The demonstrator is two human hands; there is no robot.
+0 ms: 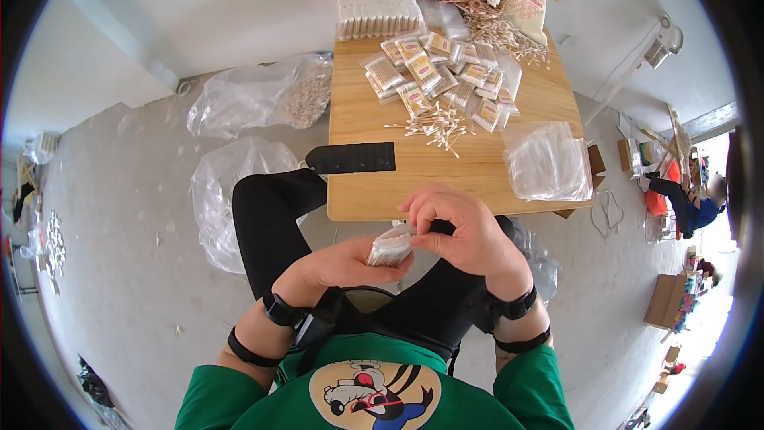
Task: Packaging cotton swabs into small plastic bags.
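Note:
Over my lap, just short of the table's front edge, my left hand (350, 263) is wrapped round a small clear bag of cotton swabs (389, 248). Thumb and forefinger of my right hand (461, 231) are closed in a pinch at the bag's upper right edge. White swab tips show through the plastic. On the wooden table (469, 183) lies a loose heap of cotton swabs (436, 127). Behind it spreads a pile of filled swab packs (422, 72) with yellow labels. A stack of flat clear bags (549, 161) rests at the table's right front.
A black strap (354, 158) lies at the table's left edge. At the back are a long row of packs (380, 16), more swabs (505, 38) and a cloth sack (521, 0). Large plastic bags (263, 99) sit on the floor at left. Another person (696, 205) sits far right.

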